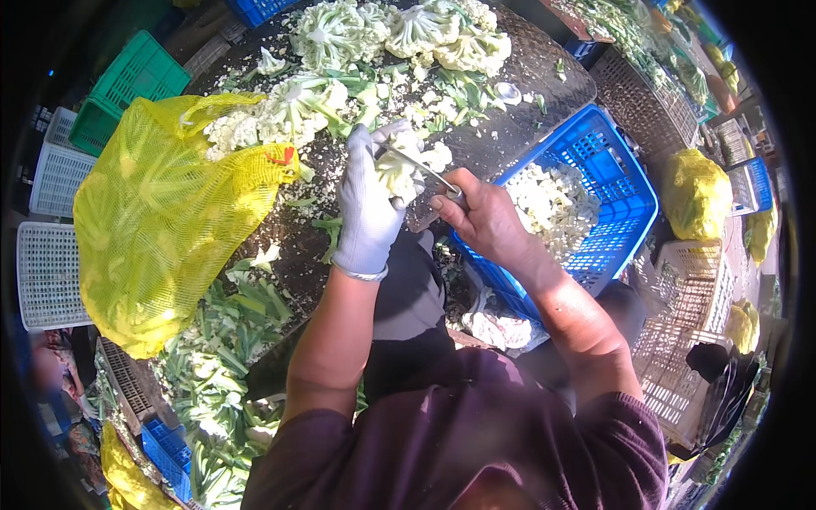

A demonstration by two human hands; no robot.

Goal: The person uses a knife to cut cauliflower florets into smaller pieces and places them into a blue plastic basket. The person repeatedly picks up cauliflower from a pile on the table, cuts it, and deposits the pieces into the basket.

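Note:
My left hand (368,197), in a pale work glove, grips a piece of cauliflower (400,171) above the near edge of a dark worktable (542,83). In my bare right hand (481,213) is a knife (421,162), its thin blade reaching left across the cauliflower; where the tip ends is hard to see. Beyond my hands lie several cauliflower heads (338,35) among cut leaves and crumbs. To the left, a yellow mesh bag (159,217) full of cauliflower rests on the table, its mouth towards the heads. Cut florets (551,204) partly fill a blue plastic crate (621,178) to my right.
Leaf trimmings (220,382) are heaped at the lower left. A green crate (143,73) and a white crate (51,274) stand left of the bag. Pale crates (685,357) and a yellow sack (695,194) are at the right. Another person (64,376) is at the far left edge.

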